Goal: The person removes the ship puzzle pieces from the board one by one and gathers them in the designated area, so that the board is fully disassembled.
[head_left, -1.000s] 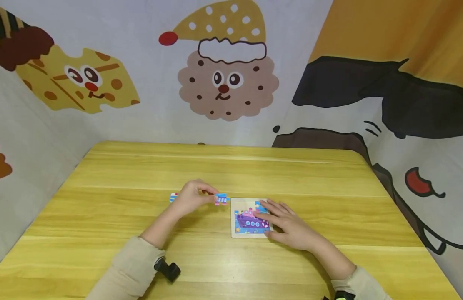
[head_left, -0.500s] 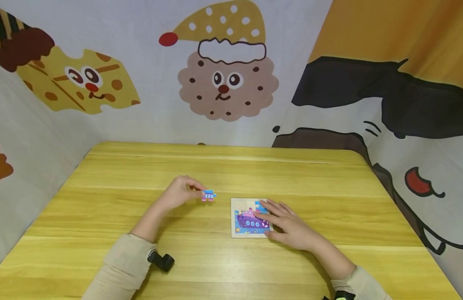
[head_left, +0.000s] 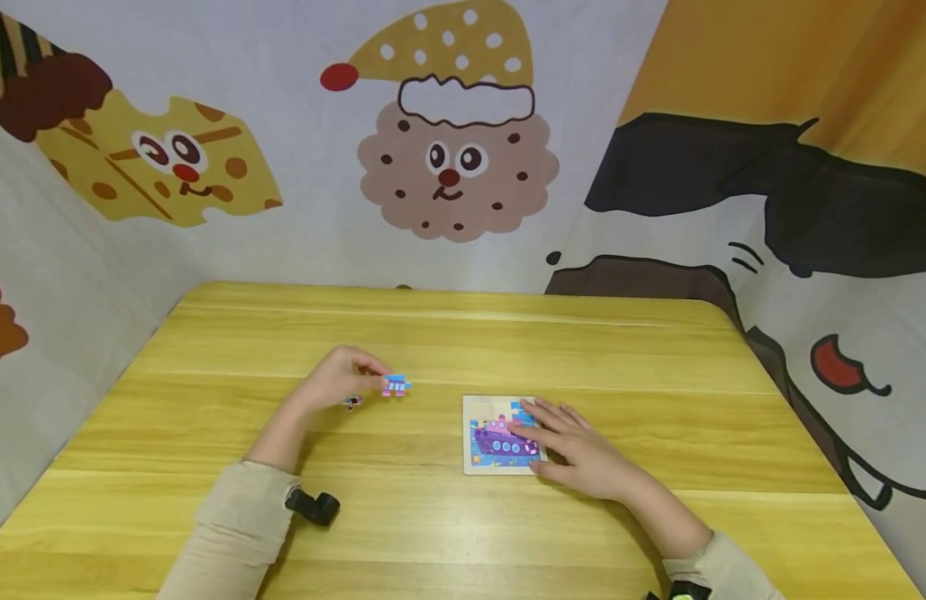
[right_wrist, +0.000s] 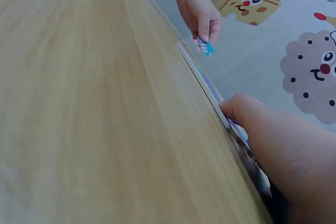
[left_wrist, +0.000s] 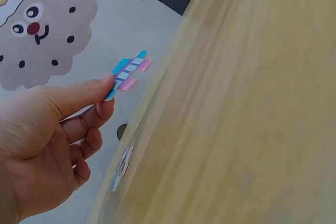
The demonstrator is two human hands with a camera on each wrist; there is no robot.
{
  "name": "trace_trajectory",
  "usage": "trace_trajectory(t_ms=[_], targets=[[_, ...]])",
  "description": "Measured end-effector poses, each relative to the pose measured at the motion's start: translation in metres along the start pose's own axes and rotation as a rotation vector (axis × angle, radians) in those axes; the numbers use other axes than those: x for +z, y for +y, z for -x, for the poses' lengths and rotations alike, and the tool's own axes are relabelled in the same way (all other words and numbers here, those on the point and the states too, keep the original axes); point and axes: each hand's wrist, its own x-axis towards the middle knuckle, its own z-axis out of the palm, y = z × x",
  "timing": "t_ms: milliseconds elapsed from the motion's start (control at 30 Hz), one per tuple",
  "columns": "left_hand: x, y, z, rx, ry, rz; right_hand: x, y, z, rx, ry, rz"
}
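Note:
Between thumb and fingers my left hand [head_left: 337, 380] pinches a blue and pink jigsaw piece [head_left: 395, 384], held above the table to the left of the puzzle board. The same piece [left_wrist: 127, 73] shows its striped face in the left wrist view. Another jigsaw piece [left_wrist: 122, 168] lies on the table below that hand, partly hidden by it in the head view. My right hand [head_left: 578, 450] rests with spread fingers on the right side of the puzzle board [head_left: 466, 454], which bears a purple ship picture. Bare wood shows in the board's upper part.
The wooden table [head_left: 463, 533] reaches to a cartoon-printed wall cloth [head_left: 297, 250] behind it. A black wrist camera [head_left: 314, 506] sits on the left sleeve.
My left hand has moved left and slightly away from me with the jigsaw piece, uncovering part of another piece beneath it. My right hand stays on the board.

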Motion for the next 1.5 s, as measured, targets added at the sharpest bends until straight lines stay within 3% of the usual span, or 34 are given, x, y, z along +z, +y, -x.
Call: trace_trajectory(t_ms=[267,400,667,1167,1500], targets=[[-0.002,-0.004,0.003,-0.072,-0.026,0.011,-0.001,0.000,0.000,0.012,-0.013,-0.007],[-0.003,-0.006,0.003,-0.070,-0.029,0.009,0.000,0.000,0.000,0.017,-0.015,-0.009],[-0.002,-0.016,0.001,-0.050,-0.042,0.029,0.000,0.000,0.000,0.023,-0.016,-0.003],[0.000,-0.017,-0.002,0.065,-0.069,-0.054,0.000,0.000,0.001,-0.008,0.005,0.000],[0.001,-0.022,-0.002,0.084,-0.040,-0.075,0.001,0.000,0.001,0.006,-0.008,-0.002]])
